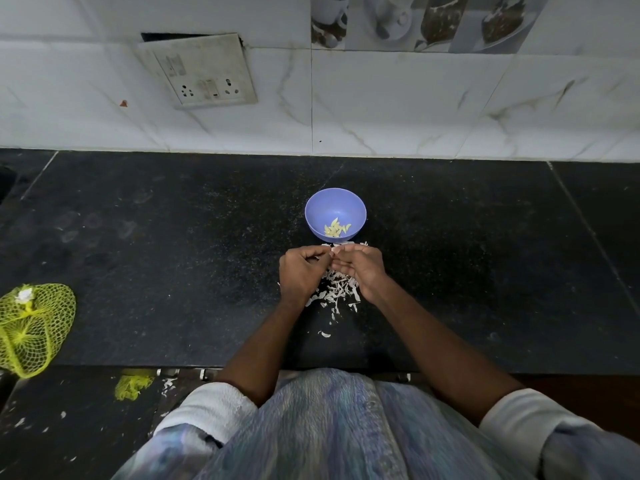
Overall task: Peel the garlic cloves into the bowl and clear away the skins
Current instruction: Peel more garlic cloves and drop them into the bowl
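Left hand: our left hand [302,271] curls its fingers inward, fingertips meeting the right hand's; it seems to pinch the clove, though the contact is too small to see clearly.
Right hand: our right hand [360,268] has its fingers bent around a small pale piece, the garlic clove [334,251], held between both sets of fingertips just above the counter.
Clove handling: we judge it light, firm and a little slick once bared; its skin is papery and tears easily, so a fingertip pinch at one end suits it best.
Skins: a loose pile of white skins [334,292] lies directly under and between our hands, with a few flakes scattered nearer us.
Bowl: the blue bowl [313,216] sits just beyond our fingertips, holding several peeled cloves [336,229].
Counter: the dark stone counter [173,271] carries everything; a yellow mesh bag [33,330] lies far to the left.
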